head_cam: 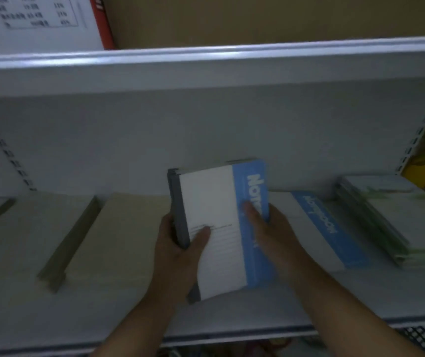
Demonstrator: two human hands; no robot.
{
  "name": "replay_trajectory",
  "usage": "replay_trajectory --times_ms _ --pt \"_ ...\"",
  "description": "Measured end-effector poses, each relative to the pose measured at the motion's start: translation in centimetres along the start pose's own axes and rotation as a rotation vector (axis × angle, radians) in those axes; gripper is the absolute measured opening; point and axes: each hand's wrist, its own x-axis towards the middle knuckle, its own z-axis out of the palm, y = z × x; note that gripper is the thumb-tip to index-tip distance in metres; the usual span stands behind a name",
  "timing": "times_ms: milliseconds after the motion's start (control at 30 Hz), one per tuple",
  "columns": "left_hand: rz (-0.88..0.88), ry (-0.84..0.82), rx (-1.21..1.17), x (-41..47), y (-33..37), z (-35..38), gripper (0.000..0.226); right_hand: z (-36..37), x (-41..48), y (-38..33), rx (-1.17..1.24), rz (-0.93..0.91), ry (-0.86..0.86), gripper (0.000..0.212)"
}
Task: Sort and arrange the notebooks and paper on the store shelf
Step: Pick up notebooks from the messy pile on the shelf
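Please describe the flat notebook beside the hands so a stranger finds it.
On the lower shelf, look right of the stack gripped by the left hand and right hand. The flat notebook lies there untouched, white with a blue band, unlike the pale green pile beyond.

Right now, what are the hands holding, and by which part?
A stack of blue-and-white notebooks. The left hand grips its grey spine side, thumb on the cover; the right hand grips the blue edge opposite.
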Motion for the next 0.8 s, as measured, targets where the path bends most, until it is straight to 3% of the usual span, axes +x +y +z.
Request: replay_trajectory --times_ms 167,267,333,467,633,733,800 --pt "0.044 -0.047 -0.065 -0.2 0.1 -0.6 0.039 1.1 -1.8 0.1 0.075 -0.104 0.196 0.01" --pt "-0.014 -0.1 -0.041 -0.9 -1.2 -0.9 0.062 2.1 -3.3 2.0 0.12 -0.075 0.288 0.013" --pt "-0.017 -0.117 -0.035 -1.1 -1.8 -1.2 0.075 2.2 -3.7 2.4 0.136 -0.056 0.276 0.013" --pt "0.011 -0.111 -0.099 -1.0 -1.6 -1.3 0.062 1.4 -3.8 2.0 0.126 -0.091 0.206 0.014" --pt "0.091 -0.037 -0.088 -1.4 -1.2 -0.9 0.06 2.2 -4.3 1.8 0.08 -0.112 0.256 0.024" --pt "0.152 -0.054 -0.091 -1.0 -0.5 -1.2 0.076 1.2 -3.8 1.2 0.08 -0.138 0.218 0.013" --pt "0.202 -0.042 -0.077 -1.1 0.1 -0.9 0.085 1.4 -3.8 0.8 0.087 -0.188 0.241 0.027"
